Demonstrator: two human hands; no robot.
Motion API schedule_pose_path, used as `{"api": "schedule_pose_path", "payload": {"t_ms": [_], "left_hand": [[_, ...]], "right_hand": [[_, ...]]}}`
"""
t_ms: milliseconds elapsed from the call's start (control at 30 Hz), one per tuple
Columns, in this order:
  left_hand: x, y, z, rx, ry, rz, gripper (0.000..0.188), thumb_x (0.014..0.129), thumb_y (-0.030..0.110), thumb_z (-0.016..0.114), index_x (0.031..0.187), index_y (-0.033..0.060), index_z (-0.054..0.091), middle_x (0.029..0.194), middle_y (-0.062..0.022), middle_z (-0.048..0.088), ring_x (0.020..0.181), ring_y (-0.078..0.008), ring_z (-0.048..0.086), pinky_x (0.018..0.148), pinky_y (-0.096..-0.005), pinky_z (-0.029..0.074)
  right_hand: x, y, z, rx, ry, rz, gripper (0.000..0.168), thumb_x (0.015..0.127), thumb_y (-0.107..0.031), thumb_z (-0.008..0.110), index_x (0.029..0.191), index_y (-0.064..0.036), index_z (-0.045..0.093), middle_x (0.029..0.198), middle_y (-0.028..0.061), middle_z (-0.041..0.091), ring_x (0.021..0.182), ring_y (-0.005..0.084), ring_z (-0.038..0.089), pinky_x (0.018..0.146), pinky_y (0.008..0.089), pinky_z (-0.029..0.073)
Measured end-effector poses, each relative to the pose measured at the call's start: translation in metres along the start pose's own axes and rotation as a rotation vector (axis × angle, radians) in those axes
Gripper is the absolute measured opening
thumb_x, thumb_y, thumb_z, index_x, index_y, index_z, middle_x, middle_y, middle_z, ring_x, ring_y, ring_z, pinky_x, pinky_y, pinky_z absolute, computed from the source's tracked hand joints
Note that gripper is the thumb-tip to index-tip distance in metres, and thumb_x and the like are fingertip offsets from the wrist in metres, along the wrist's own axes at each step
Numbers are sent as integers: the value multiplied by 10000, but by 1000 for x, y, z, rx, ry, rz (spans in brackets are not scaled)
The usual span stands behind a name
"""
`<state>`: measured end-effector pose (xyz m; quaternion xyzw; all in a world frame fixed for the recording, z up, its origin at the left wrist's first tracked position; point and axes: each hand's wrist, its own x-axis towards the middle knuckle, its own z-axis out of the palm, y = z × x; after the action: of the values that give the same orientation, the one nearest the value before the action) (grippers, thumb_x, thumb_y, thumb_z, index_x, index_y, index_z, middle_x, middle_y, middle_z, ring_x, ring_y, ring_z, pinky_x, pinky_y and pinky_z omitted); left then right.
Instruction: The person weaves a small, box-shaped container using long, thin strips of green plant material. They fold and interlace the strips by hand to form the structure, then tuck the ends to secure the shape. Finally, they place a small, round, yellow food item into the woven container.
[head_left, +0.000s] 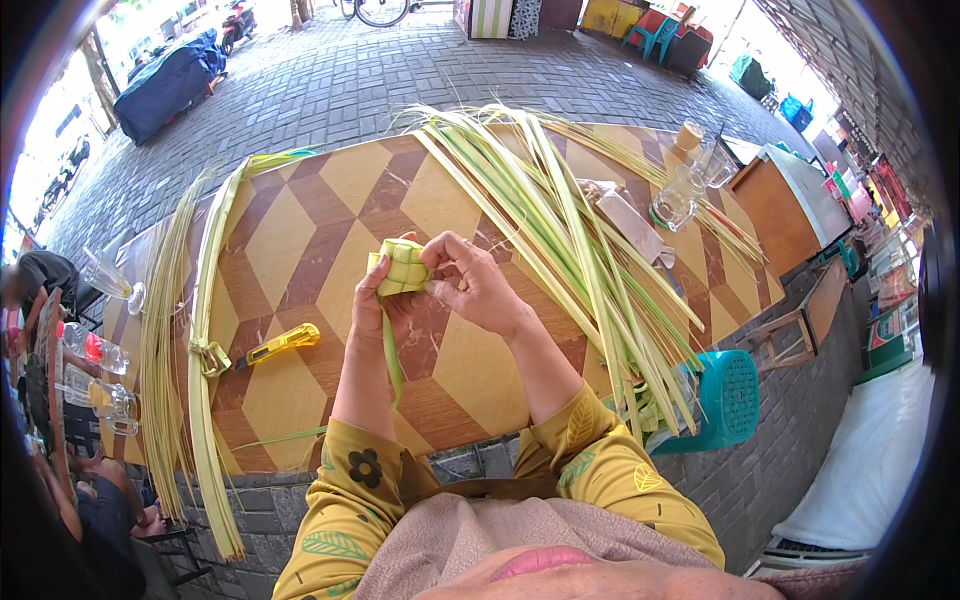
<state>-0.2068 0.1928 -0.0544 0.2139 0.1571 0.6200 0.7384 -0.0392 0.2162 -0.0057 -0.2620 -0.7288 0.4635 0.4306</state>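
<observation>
Above the table's middle, a small woven palm-leaf pouch (403, 267) is held between both hands. My left hand (370, 294) grips its left side, thumb in front. The thumb and fingertips of my right hand (472, 281) pinch its right edge. From the pouch a loose green leaf strip (391, 352) hangs past my left wrist. A yellow snap-off cutter (281, 345) lies to the left of my hands, its dark blade end pointing left. Fresh palm-leaf strips (525, 202) are spread in a heap on the right, beyond my right forearm.
The patterned table (300, 247) also carries a long knotted leaf bundle (204, 300) and thin leaf ribs (165, 330) at left. Glass mugs (679, 196) stand at the far right. A plastic bottle (96, 347) is near the left edge. A teal stool (731, 397) stands right, people at left.
</observation>
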Motion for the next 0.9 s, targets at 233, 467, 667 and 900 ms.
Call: {"api": "schedule_pose_path", "payload": {"t_ms": [233, 467, 667, 900], "left_hand": [[4, 1, 12, 1800, 360, 922, 563, 845, 168, 621, 1357, 105, 395, 1295, -189, 467, 1171, -323, 507, 983, -489, 434], [-4, -37, 39, 2322, 378, 412, 821, 746, 254, 707, 1452, 210, 290, 1432, -167, 288, 1295, -344, 338, 1034, -598, 269], [-2, -31, 32, 2043, 342, 499, 782, 688, 253, 729, 1393, 206, 393, 1220, -171, 465, 1092, -357, 481, 915, -515, 408], [-1, -32, 23, 2131, 385, 557, 747, 666, 205, 712, 1361, 185, 440, 1114, -160, 514, 1036, -366, 500, 881, -475, 438]], "right_hand": [[4, 12, -3, -252, 216, 244, 135, 811, 58, 593, 920, 6, 532, 842, 65, 554, 754, 105, 552, 686, 268, 490], [6, 32, 1, 22, 231, 325, 84, 844, 17, 579, 905, -6, 526, 791, -3, 517, 713, 71, 516, 622, 233, 463], [2, 15, 3, 606, 207, 269, 96, 821, -17, 607, 858, -46, 522, 698, -38, 486, 628, 38, 451, 528, 205, 374], [-2, -3, 5, 60, 6, 129, 126, 787, -43, 648, 855, -55, 543, 664, -54, 444, 591, 34, 397, 525, 203, 335]]}}
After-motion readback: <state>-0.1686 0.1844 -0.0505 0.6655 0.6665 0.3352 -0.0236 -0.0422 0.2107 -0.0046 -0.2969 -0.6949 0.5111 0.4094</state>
